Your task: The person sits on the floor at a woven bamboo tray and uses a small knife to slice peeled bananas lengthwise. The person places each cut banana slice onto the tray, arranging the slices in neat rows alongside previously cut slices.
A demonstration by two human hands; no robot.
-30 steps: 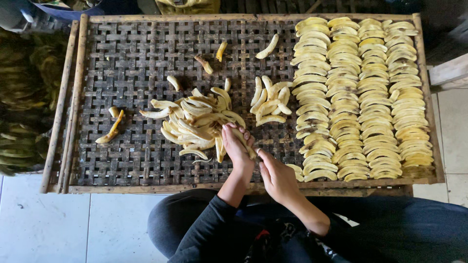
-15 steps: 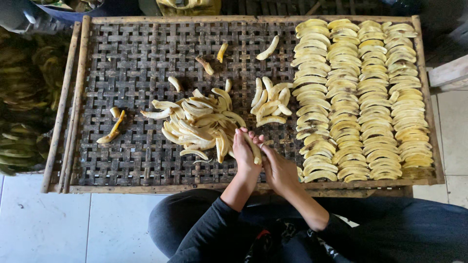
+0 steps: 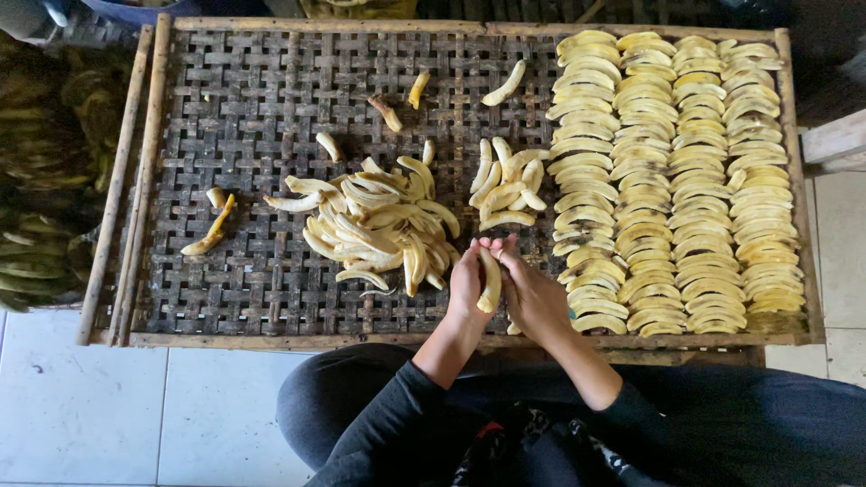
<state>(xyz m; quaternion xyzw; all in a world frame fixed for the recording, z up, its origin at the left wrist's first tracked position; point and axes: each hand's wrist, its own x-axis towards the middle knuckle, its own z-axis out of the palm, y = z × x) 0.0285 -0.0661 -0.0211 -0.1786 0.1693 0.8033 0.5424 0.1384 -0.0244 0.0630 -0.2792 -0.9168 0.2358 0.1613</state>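
Note:
My left hand (image 3: 466,284) and my right hand (image 3: 534,293) meet over the near edge of a woven bamboo tray (image 3: 253,289). Between them they hold one peeled banana (image 3: 491,281), upright, fingers of both hands closed around it. A loose heap of peeled bananas (image 3: 379,225) lies just left of my hands. A smaller cluster (image 3: 503,185) lies beyond them. To the right, several neat rows of laid-out banana pieces (image 3: 672,171) fill the tray's right part.
A few stray banana pieces (image 3: 212,230) lie at the tray's left, and others (image 3: 502,84) near its far edge. Unpeeled green bananas (image 3: 32,243) are piled left of the tray. White floor tiles (image 3: 135,415) lie near me.
Both hands have drawn back from the heap toward the tray's near edge, bringing one banana with them, now held between both hands.

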